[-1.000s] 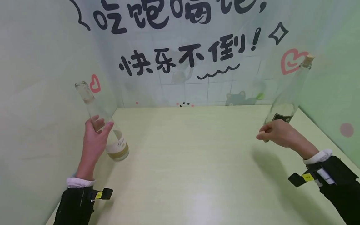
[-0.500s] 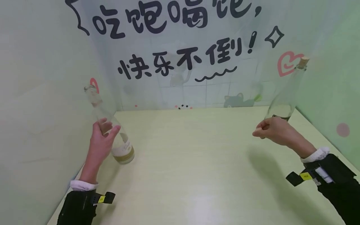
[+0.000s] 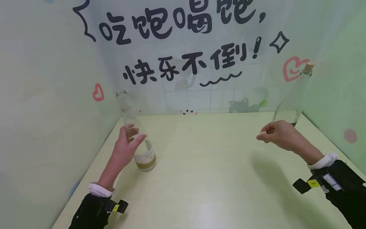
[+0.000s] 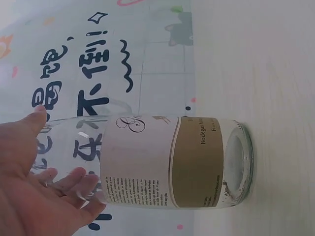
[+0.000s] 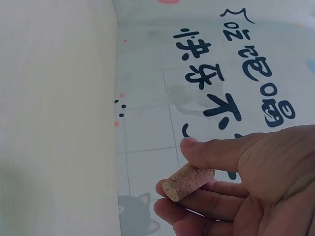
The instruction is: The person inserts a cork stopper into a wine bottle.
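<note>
My left hand grips a clear glass bottle round its middle; its mouth looks uncorked and it leans slightly, neck to the left. In the left wrist view the bottle's white and gold label faces the camera. Whether its base touches the table cannot be told. On the right, my right hand is raised over the table, pinching a short cork between thumb and fingers, plain in the right wrist view. Behind that hand stands a second clear bottle with a cork stopper in its mouth; its lower part is hidden.
A pale table spreads between the hands. Light walls enclose it on the left, right and back. The back wall carries dark lettering and small drawings.
The left hand has carried the bottle rightward, away from the left wall, and the bottle is more upright. The right hand still holds the cork in nearly the same place; the view has shifted slightly.
</note>
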`<state>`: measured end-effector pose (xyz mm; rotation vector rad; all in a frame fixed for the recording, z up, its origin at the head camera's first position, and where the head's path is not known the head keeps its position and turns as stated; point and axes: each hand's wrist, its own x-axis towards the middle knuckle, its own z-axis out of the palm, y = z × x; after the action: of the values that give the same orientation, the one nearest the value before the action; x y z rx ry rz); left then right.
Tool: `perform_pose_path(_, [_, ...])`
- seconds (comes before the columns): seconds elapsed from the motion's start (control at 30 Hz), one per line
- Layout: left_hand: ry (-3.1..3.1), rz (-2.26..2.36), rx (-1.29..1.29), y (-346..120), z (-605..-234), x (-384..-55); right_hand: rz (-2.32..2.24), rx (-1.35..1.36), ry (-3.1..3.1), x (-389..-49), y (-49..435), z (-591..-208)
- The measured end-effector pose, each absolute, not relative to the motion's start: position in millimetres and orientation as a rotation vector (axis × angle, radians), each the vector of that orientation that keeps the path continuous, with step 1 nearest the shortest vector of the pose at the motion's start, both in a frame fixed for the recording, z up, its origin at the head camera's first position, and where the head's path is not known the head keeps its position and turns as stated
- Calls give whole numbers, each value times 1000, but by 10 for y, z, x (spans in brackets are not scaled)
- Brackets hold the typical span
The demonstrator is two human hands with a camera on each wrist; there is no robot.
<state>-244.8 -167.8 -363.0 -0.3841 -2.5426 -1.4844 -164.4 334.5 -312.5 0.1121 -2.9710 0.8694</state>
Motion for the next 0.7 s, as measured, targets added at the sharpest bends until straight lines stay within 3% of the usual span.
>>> perform_pose_path(0.7, [-2643,-1517,-684,-1086,-3578,-2352,869,114,-2948,-1672,3320,-3158])
